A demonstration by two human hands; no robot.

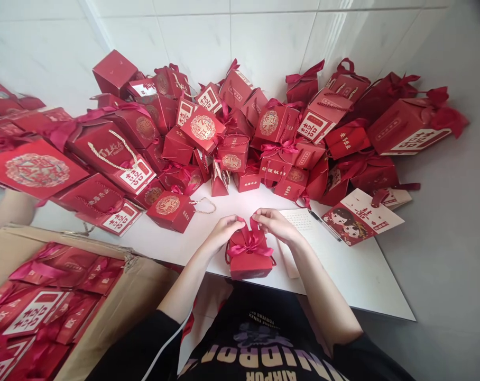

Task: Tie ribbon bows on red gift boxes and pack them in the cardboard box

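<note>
White table [367, 280] — fingers [262, 216] pinched on ribbon [251, 245].

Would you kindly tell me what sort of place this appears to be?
Probably a small gift-packing area, though whether in a home or a workshop I cannot tell: a white table is heaped with red gift boxes, and a cardboard carton holds more.

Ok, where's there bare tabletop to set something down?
White tabletop: biggest patch is the front-right corner, bordered by the right forearm, red-and-white illustrated card and right edge. A narrow strip lies between the left hand and the red ribboned gift boxes behind. Crowded: the back, heaped with those boxes.
</note>
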